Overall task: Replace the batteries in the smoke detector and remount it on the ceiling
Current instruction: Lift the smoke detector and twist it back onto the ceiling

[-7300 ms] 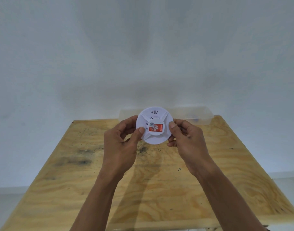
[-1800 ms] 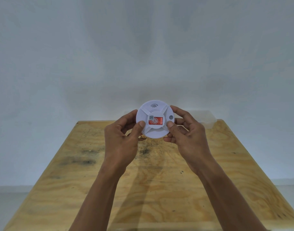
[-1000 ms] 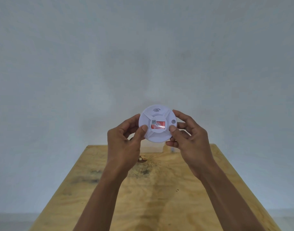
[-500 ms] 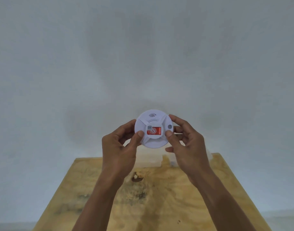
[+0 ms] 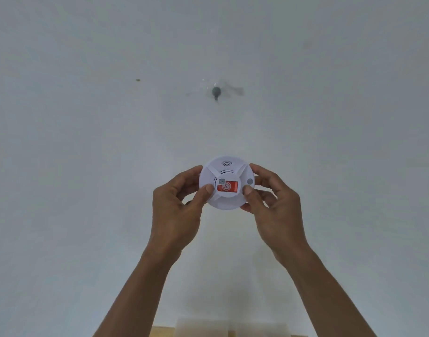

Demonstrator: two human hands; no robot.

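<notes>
You hold the detector (image 5: 227,183) raised at arm's length before the white surface, left hand (image 5: 175,210) and right hand (image 5: 274,207) each in a pinching grip on its rim, thumbs on its face.

One view only: a wide-angle camera worn on the person's head. It is tilted steeply upward, so pale wall and ceiling fill nearly the whole frame. A ceiling fan (image 5: 216,92) sits in the upper centre, small and blurred. Both forearms rise from the bottom edge toward the centre, where the left hand (image 5: 177,207) and right hand (image 5: 273,210) hold the smoke detector (image 5: 227,183) close to the lens, its front face turned toward the camera. Only a thin strip of the wooden table (image 5: 163,332) shows along the bottom edge, with a translucent container (image 5: 233,327) on it. No second view exists, so no overlap can be reported.
</notes>
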